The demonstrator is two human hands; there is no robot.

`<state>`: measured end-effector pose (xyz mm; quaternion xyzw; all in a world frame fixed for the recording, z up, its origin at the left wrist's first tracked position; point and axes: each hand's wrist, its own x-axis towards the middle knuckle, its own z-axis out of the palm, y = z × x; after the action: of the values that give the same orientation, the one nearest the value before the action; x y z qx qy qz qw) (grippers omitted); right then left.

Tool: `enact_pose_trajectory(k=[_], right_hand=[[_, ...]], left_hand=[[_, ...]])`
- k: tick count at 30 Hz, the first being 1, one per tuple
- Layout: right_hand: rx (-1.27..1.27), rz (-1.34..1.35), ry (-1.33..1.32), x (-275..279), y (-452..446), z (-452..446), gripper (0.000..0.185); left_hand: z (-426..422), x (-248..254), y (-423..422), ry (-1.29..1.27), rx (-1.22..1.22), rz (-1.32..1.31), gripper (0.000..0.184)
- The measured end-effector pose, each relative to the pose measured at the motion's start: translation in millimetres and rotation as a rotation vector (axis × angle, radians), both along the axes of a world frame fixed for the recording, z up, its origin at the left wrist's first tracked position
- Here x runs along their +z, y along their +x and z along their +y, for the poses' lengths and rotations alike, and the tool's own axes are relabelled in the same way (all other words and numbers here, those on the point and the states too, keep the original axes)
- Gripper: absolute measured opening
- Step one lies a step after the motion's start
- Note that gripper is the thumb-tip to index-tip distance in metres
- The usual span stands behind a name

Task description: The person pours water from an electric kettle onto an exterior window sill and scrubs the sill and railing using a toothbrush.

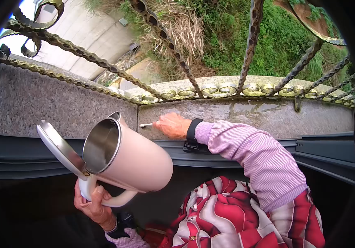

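Note:
A pink kettle [140,161] is tilted on its side, its metal-lined mouth facing up and left, its lid [57,146] swung open. My left hand [97,206] is closed around the kettle's white handle [119,200] at the lower left. Over the stone ledge [177,110], my right hand [173,125] has its fingers closed on a small white stick-like thing [145,125], whose tip points left near a joint in the stone. The kettle's inside shows bare metal; any contents cannot be made out.
An ornate metal railing [252,41] runs along the ledge's outer edge, with plants and a paved area far below. A dark window frame [326,149] borders the ledge on my side. Wet patches [260,107] lie on the stone right of my right hand.

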<state>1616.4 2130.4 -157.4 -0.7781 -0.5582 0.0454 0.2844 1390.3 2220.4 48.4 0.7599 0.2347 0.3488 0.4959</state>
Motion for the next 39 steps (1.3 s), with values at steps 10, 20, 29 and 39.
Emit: enact_pose_trajectory(k=[10, 20, 29, 39], right_hand=[[0.096, 0.011, 0.110, 29, -9, 3, 0.013], [0.008, -0.091, 0.043, -1, 12, 23, 0.018], [-0.067, -0.090, -0.045, -3, 22, 16, 0.018], [-0.024, -0.098, -0.130, 0, 30, -9, 0.031]], left_hand=[[3, -21, 0, 0.022, 0.083, -0.018, 0.050], [10, -33, -1, 0.043, 0.100, -0.034, 0.048], [9, -37, 2, 0.019, 0.093, -0.052, 0.048], [6, -38, 6, 0.062, 0.081, -0.049, 0.041]])
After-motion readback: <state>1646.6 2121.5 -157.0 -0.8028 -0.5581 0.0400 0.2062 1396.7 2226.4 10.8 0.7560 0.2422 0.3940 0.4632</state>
